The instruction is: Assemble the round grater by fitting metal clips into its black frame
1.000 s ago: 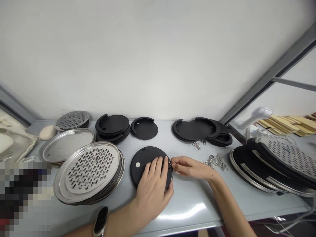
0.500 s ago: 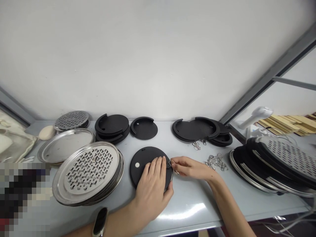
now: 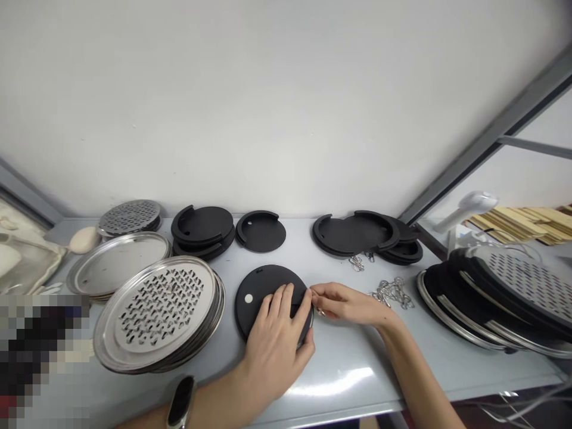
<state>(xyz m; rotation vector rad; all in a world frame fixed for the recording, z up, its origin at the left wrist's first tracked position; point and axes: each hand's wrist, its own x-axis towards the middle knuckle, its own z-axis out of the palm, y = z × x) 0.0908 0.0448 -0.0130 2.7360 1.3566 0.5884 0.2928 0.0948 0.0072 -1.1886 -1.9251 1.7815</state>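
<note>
A round black disc (image 3: 254, 283) with a white dot lies on the grey shelf in front of me. My left hand (image 3: 277, 333) rests flat on it, fingers stretched out and the thumb at its near right edge. The index fingertip now reaches the disc's right rim. At that rim my right hand (image 3: 333, 301) pinches a small metal wire clip (image 3: 320, 311), mostly hidden by the fingers. Further right lies a loose pile of similar wire clips (image 3: 393, 292).
On the left stand a stack of round metal graters (image 3: 163, 307) and a round metal plate (image 3: 120, 262). Black rimmed holders (image 3: 261, 232) line the back wall. Black-and-metal discs (image 3: 482, 304) are stacked at right. A white handheld device (image 3: 469, 208) lies beyond the shelf post.
My left index finger has spread away from the other fingers, out to the disc's right rim by my right fingertips. The right hand has barely moved.
</note>
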